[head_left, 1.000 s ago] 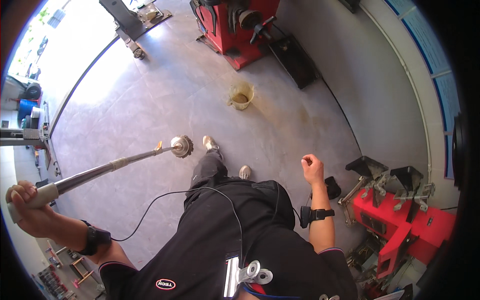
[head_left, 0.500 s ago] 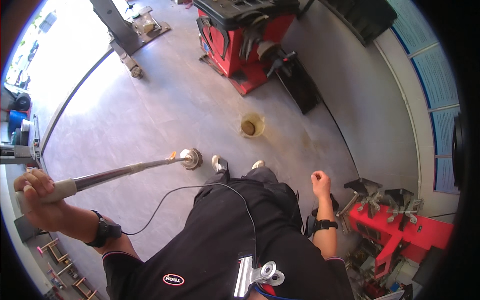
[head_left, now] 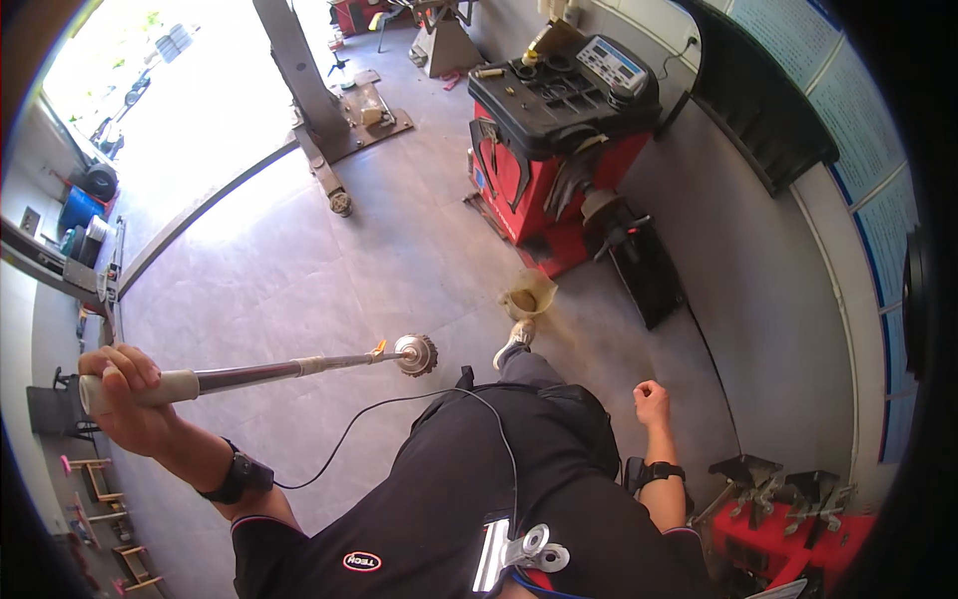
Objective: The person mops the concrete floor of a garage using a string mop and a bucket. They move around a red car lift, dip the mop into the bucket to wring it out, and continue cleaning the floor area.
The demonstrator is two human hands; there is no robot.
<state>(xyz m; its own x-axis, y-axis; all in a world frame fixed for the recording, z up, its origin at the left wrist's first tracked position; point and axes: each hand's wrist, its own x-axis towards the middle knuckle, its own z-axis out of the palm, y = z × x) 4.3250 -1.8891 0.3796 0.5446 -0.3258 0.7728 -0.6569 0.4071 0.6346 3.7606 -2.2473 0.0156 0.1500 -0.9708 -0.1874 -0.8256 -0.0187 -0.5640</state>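
My left hand [head_left: 130, 384] is wrapped round the pale grip end of a mop [head_left: 249, 376], held out at the far left. Its metal pole runs right to a round mop head [head_left: 417, 355] with a grey-brown fringe, low in front of my legs. I cannot tell whether the fringe touches the floor. At my right side hangs my right hand [head_left: 653, 403], its fingers curled in with nothing visible in them. A translucent yellowish bucket [head_left: 539, 288] with something brown inside stands just ahead of my foot [head_left: 514, 341].
A red wheel-balancing machine [head_left: 529, 190] with a black tray top stands ahead to the right. Beyond the mop rises a grey lift post [head_left: 304, 85] with a low arm. Red equipment [head_left: 788, 534] with metal clamps is close at lower right. A thin cable [head_left: 399, 401] crosses my front.
The bucket and machine are nearer as I step forward, and more of the machine shows. My left hand and the mop have shifted slightly right in view. Both hands keep their shape.
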